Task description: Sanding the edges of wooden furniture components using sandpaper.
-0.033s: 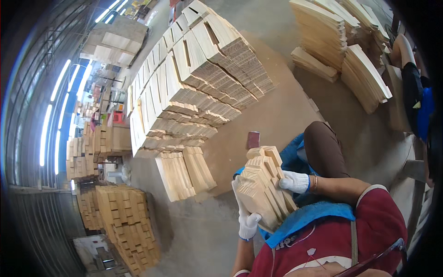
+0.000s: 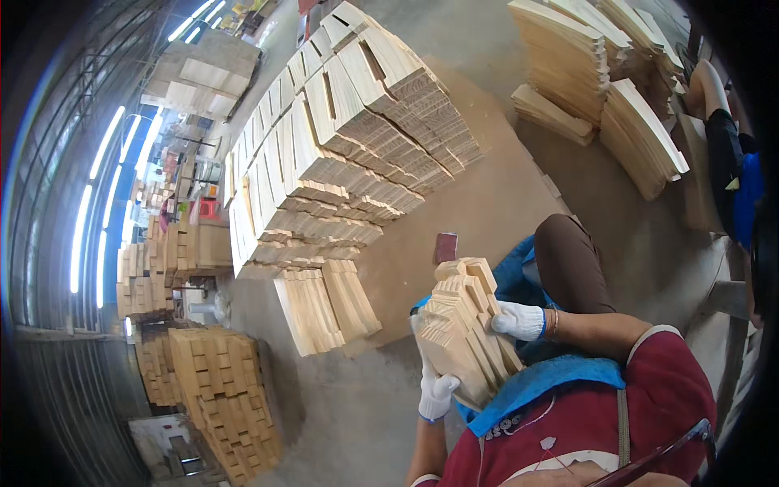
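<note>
A bundle of several pale wooden boards (image 2: 464, 331) with stepped, uneven ends rests over my lap, on the blue apron (image 2: 568, 375). White knitted gloves cover both hands. My left hand (image 2: 436, 394) grips the bundle's left side, its thumb showing near the lower end and its fingers running up along the edge, partly hidden. From the right, my right hand (image 2: 519, 321) closes against the opposite side of the boards. Just past the bundle's far end, a small dark red flat item (image 2: 446, 247) lies on the brown sheet (image 2: 406, 276).
A large stack of boards (image 2: 341, 138) stands ahead, with two lower bundles (image 2: 327, 308) at its near end. More board piles (image 2: 568, 61) are at the far right, beside another person's arm (image 2: 714, 89). Stacked wooden blocks (image 2: 223, 398) rise at the left.
</note>
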`<state>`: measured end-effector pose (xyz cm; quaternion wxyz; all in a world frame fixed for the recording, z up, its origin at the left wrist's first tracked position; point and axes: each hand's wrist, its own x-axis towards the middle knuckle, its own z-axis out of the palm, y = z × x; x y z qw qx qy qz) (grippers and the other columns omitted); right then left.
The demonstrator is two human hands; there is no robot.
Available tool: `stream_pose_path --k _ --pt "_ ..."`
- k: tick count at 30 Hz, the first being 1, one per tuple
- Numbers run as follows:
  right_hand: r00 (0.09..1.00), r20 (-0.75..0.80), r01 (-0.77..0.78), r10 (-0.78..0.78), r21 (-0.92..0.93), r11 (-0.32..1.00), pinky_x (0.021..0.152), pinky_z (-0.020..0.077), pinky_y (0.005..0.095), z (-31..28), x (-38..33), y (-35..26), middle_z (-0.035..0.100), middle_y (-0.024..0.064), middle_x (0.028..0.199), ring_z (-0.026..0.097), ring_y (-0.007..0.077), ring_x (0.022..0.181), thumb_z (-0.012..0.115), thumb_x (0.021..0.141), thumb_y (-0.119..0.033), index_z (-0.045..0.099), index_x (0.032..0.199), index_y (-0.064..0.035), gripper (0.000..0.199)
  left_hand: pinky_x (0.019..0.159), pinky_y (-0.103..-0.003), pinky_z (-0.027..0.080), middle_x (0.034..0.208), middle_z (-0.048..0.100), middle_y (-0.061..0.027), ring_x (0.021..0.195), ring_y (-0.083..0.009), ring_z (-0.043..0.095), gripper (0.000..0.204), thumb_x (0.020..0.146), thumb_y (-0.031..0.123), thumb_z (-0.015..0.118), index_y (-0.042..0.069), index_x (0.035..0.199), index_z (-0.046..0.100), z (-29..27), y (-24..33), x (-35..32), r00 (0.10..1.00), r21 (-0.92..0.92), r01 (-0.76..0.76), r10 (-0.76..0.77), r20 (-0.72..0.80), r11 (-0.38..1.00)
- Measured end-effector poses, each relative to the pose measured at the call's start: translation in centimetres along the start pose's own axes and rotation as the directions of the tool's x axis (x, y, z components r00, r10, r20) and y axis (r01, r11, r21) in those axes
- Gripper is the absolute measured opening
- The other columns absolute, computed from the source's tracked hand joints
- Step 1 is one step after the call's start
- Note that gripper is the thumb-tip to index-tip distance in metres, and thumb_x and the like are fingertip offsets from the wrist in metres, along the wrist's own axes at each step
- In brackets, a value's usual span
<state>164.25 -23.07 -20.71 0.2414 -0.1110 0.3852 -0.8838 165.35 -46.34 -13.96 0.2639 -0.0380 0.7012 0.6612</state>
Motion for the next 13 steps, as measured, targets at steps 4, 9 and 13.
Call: stream_pose_path --k 4,9,13 --pt "0.999 -0.027 0.016 -0.017 -0.028 0.999 0.104 0.0367 0.0341 0.4 -0.1 0.7 0.047 0.0108 0.133 0.042 0.0164 0.124 0.061 0.087 -0.053 0.034 0.139 -0.0017 0.078 0.102 -0.035 0.039 0.134 0.048 -0.0093 0.124 -0.022 0.046 0.105 0.064 0.038 0.082 0.0 0.144 0.025 -1.9 -0.9 1.3 0.969 -0.155 0.072 -0.032 0.245 0.985" --pt "0.993 -0.066 0.055 -0.095 -0.452 0.89 0.107 0.0333 0.0379 -0.3 0.1 -0.5 0.041 0.0205 0.138 0.041 0.0285 0.128 0.061 0.084 -0.057 0.038 0.137 0.0003 0.081 0.105 -0.039 0.037 0.14 0.044 -0.0094 0.128 -0.0245 0.043 0.119 0.053 0.04 0.091 0.002 0.145 0.025 -3.3 -1.0 3.4 0.871 -0.162 0.255 -0.154 0.466 0.953" --pt "0.934 0.068 0.293 -0.35 -0.706 0.645 0.111 0.0282 0.0424 -0.2 0.5 -1.7 0.034 0.028 0.141 0.033 0.0412 0.133 0.058 0.081 -0.064 0.042 0.134 0.0018 0.085 0.11 -0.04 0.031 0.145 0.038 -0.0101 0.133 -0.0257 0.037 0.121 0.055 0.042 0.089 0.004 0.147 0.021 -9.0 -0.9 2.8 0.795 -0.058 0.236 -0.159 0.585 0.97"
